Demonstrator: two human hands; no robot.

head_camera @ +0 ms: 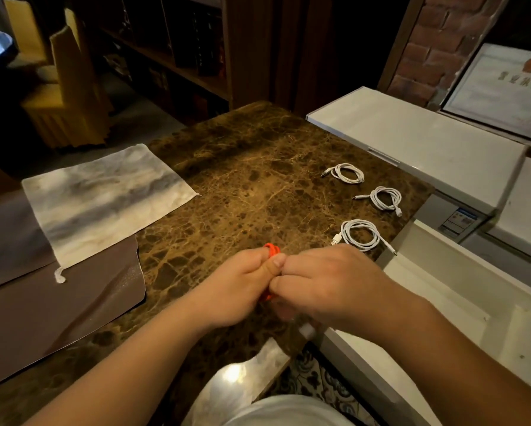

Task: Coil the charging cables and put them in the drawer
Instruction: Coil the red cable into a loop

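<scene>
1. Overall light: dim and warm; the background wooden bookshelf [178,56] is nearly lost in shadow.
2. Brightest zone: the white cabinet top [411,139] at right.
3. Glare: a hot specular patch on the glossy brown marble tabletop's [242,186] near edge.
4. Blur: both hands slightly soft; the framed document [504,87] is illegible.
5. Distortion: wide-angle bending at the frame edges.

Open drawer [460,290] seemingly unobstructed; coiled cables [362,234] near.
</scene>
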